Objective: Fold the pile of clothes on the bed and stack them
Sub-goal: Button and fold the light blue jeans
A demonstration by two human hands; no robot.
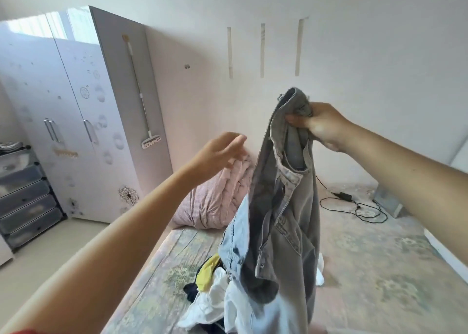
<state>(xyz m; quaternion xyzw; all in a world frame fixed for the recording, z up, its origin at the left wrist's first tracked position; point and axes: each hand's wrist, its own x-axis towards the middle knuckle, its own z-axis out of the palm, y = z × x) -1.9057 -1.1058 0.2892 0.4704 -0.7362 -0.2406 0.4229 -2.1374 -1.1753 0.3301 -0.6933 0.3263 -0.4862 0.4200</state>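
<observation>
My right hand (pixel 319 124) grips a grey denim garment (pixel 288 207) by its top edge and holds it up in the air above the bed (pixel 367 270). The garment hangs down in front of a light blue denim piece (pixel 234 235). Under them lies the pile of clothes (pixel 210 293) with white, yellow and dark pieces. My left hand (pixel 222 151) is raised to the left of the grey garment, fingers relaxed and holding nothing, a short gap away from the cloth.
A pink folded quilt (pixel 215 197) lies against the wall at the bed's head. A black charger with its cable (pixel 354 204) lies on the bed at the right. A white wardrobe (pixel 76 121) and a drawer unit (pixel 25 197) stand at the left.
</observation>
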